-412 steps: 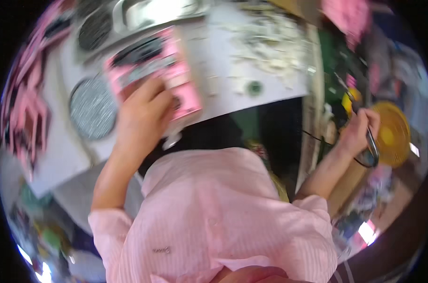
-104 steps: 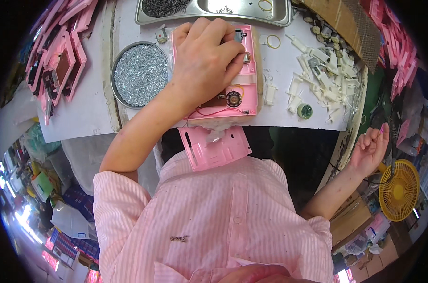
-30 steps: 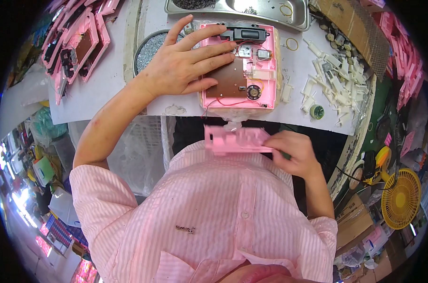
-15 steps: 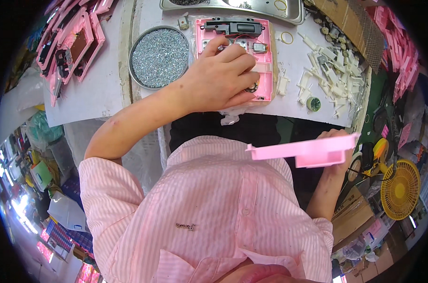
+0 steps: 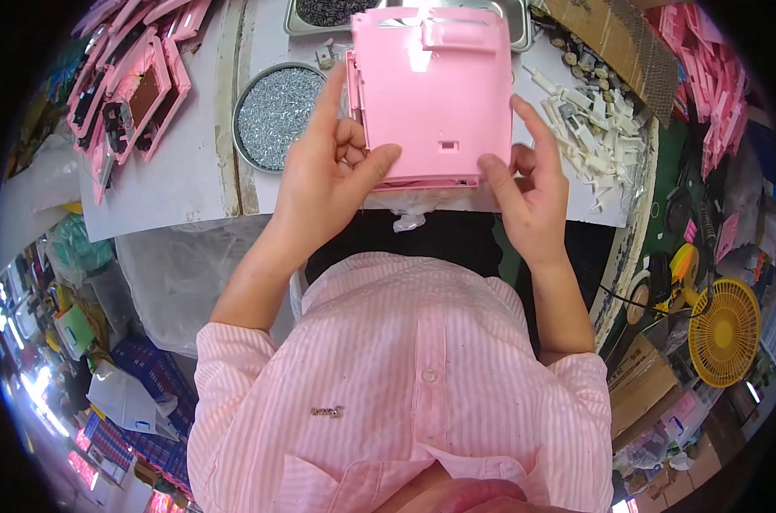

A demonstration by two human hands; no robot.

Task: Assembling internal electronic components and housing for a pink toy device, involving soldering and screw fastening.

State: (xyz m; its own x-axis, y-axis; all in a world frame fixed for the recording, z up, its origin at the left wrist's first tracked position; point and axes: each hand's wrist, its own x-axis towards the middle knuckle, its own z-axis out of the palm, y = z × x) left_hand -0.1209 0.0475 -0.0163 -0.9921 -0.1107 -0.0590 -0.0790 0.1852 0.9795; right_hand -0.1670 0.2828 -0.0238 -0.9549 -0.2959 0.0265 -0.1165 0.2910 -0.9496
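Note:
A pink plastic cover (image 5: 435,98), with a raised block near its far edge and a small rectangular slot near its front, lies between my two hands. My left hand (image 5: 328,175) grips its left side, thumb on the front left corner and index finger stretched along the edge. On the right, my right hand (image 5: 533,184) holds the front corner with thumb and bent fingers. Beneath the cover, a strip of the pink housing (image 5: 431,183) shows at the front and left. The parts inside that housing are hidden; I cannot tell whether the two pieces are fully joined.
A round tray of small screws (image 5: 279,115) stands left of the cover. White plastic parts (image 5: 589,128) are heaped to the right. Pink housings (image 5: 140,94) with parts inside are stacked far left. A metal tray (image 5: 307,17) lies behind, and cardboard (image 5: 614,51) at back right.
My right hand has brought the pink cover up from the lower right onto the open housing. My left hand has left the inside parts and now holds the cover's left edge.

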